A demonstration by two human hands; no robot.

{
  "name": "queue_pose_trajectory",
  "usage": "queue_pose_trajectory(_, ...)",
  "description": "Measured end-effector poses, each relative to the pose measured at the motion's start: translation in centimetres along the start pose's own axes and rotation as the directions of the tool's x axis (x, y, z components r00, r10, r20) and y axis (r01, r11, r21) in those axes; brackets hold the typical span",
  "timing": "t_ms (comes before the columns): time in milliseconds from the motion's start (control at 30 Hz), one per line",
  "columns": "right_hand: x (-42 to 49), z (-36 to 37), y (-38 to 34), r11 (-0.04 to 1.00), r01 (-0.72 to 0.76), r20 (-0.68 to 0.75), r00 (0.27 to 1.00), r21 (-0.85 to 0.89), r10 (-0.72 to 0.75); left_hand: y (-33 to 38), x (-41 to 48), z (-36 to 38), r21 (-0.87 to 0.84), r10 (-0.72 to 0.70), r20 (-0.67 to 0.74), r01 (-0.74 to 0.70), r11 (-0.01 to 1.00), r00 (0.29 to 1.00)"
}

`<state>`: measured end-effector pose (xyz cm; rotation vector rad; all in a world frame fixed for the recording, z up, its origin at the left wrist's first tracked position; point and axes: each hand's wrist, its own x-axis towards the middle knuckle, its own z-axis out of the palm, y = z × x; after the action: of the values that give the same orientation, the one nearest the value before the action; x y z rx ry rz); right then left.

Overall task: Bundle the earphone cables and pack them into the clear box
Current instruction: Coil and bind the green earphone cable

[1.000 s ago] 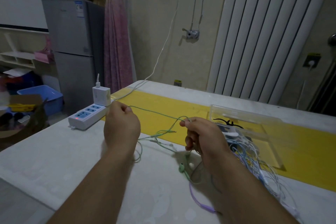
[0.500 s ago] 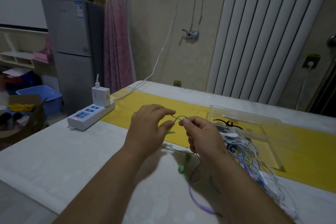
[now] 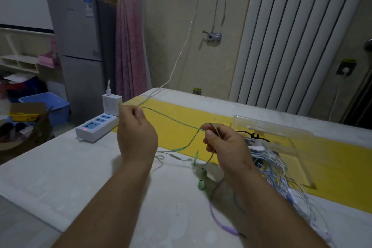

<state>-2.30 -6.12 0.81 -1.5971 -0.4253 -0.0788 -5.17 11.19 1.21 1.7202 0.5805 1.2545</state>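
Note:
A green earphone cable [image 3: 171, 120] stretches taut between my two hands above the table. My left hand [image 3: 134, 135] pinches one end of that stretch at the left. My right hand [image 3: 223, 143] holds a small loop of the same cable at the right. The green earbuds [image 3: 202, 179] and the plug lie on the table below my right wrist. The clear box [image 3: 281, 133] stands open at the right, with a tangle of white, blue and purple earphone cables [image 3: 277, 173] spilling out of it toward me.
A white power strip [image 3: 94, 128] with a charger plugged in sits at the table's left edge. A white cord runs from it up the wall. A yellow strip [image 3: 177, 112] crosses the table [image 3: 60, 167]. A fridge and a blue bin stand left of the table.
My left hand, which had come in next to my right hand, has drawn back out to the left, pulling a new length of green cable taut. My right hand stayed in place.

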Motion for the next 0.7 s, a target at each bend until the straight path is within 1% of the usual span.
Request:
queue_pose_trajectory(67,0.1,0.0,0.3,0.997,-0.006,-0.020,1.000,-0.073,0.005,-0.2,0.3,-0.1,0.001,-0.069,-0.008,0.069,0.998,0.998)
queue_pose_trajectory(100,0.1,0.0,0.5,0.994,-0.018,-0.037,0.999,-0.111,0.014,-0.2,0.3,-0.1,0.029,-0.076,0.026,0.076,0.997,0.997)
queue_pose_trajectory(167,0.1,0.0,0.6,0.993,-0.045,-0.062,0.997,-0.112,0.038,-0.2,0.2,-0.1,0.121,-0.087,0.144,0.069,0.990,0.986)
queue_pose_trajectory(200,0.1,-0.1,0.7,0.992,-0.048,-0.072,0.997,-0.119,0.040,-0.2,0.0,-0.1,0.185,-0.093,0.210,0.054,0.981,0.973)
queue_pose_trajectory(267,0.1,-0.1,0.7,0.982,-0.021,-0.082,0.997,-0.187,0.006,-0.1,-0.2,-0.2,0.324,-0.115,0.325,0.003,0.946,0.939)
queue_pose_trajectory(333,0.1,-0.1,0.5,0.976,0.008,-0.077,0.997,-0.218,-0.026,-0.1,-0.4,-0.2,0.471,-0.138,0.422,-0.087,0.878,0.896)
queue_pose_trajectory(367,0.0,-0.1,0.4,0.974,0.010,-0.074,0.997,-0.225,-0.027,-0.1,-0.6,-0.2,0.512,-0.137,0.459,-0.136,0.848,0.878)
queue_pose_trajectory(400,0.0,-0.2,0.4,0.971,0.010,-0.073,0.997,-0.237,-0.028,-0.2,-0.7,-0.1,0.501,-0.113,0.489,-0.172,0.848,0.865)
queue_pose_trajectory(433,0.0,-0.2,0.4,0.965,0.010,-0.072,0.997,-0.261,-0.030,-0.1,-0.8,0.0,0.441,-0.064,0.513,-0.198,0.875,0.856)
queue_pose_trajectory(500,0.0,-0.3,0.5,0.951,0.020,-0.062,0.997,-0.309,-0.041,0.2,-1.1,-0.1,0.225,0.098,0.539,-0.255,0.940,0.836)
queue_pose_trajectory(567,0.1,-0.2,0.5,0.946,0.031,-0.049,0.998,-0.321,-0.050,0.5,-1.4,-0.1,0.020,0.230,0.581,-0.296,0.955,0.781)
queue_pose_trajectory(633,0.2,-0.2,0.6,0.945,0.045,-0.041,0.997,-0.324,-0.062,0.6,-1.8,0.1,-0.095,0.284,0.637,-0.292,0.952,0.717)
queue_pose_trajectory(700,0.2,-0.2,0.6,0.949,0.058,-0.039,0.997,-0.309,-0.074,0.4,-2.2,0.4,-0.119,0.262,0.715,-0.257,0.959,0.648)
